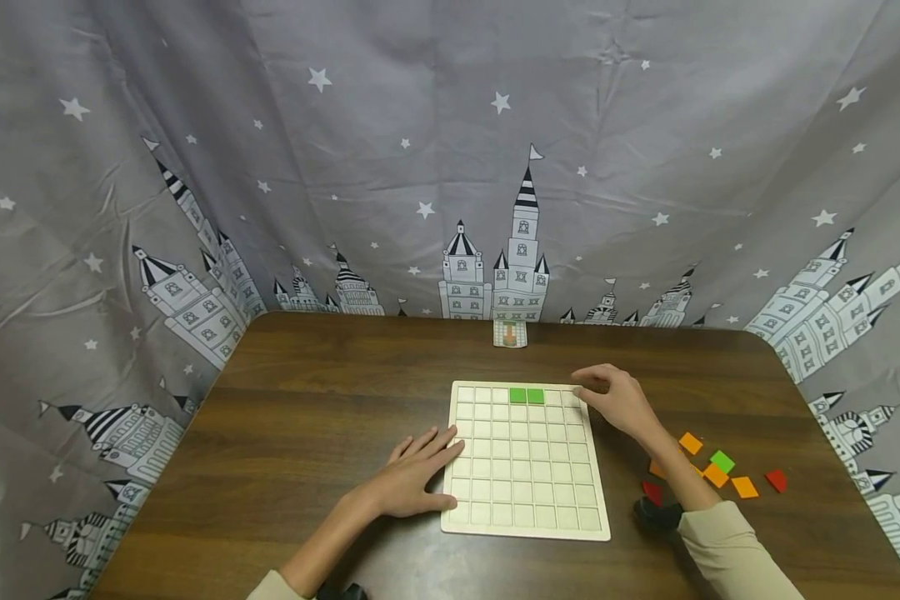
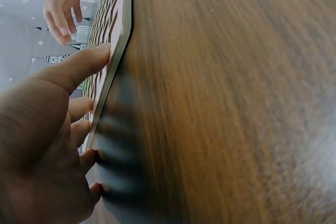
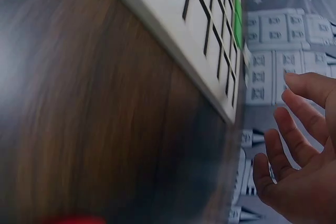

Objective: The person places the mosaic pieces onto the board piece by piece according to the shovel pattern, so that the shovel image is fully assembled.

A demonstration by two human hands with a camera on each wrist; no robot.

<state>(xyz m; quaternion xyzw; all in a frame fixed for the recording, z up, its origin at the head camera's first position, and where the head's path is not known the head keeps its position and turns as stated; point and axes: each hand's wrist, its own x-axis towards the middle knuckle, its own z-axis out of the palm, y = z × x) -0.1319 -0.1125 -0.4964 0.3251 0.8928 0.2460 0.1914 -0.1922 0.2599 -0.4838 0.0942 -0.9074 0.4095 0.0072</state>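
A pale wooden grid board (image 1: pixel 528 523) lies on the table. Two green square tiles (image 1: pixel 527 396) sit side by side in its far row. Spread along the board's left edge, my left hand (image 1: pixel 416 479) touches the rim with its thumb and fingertips, which the left wrist view shows up close. My right hand (image 1: pixel 618 404) hovers by the far right corner of the board. Its fingers (image 3: pixel 294 137) are relaxed and apart, and nothing is seen between them and the thumb.
Right of the board, partly behind my right forearm, lie loose orange tiles (image 1: pixel 716 476), a green tile (image 1: pixel 722 462) and red pieces (image 1: pixel 776 480). A small card with an arrow picture (image 1: pixel 510 334) is at the table's far edge, before a grey castle-print curtain (image 1: pixel 420 125).
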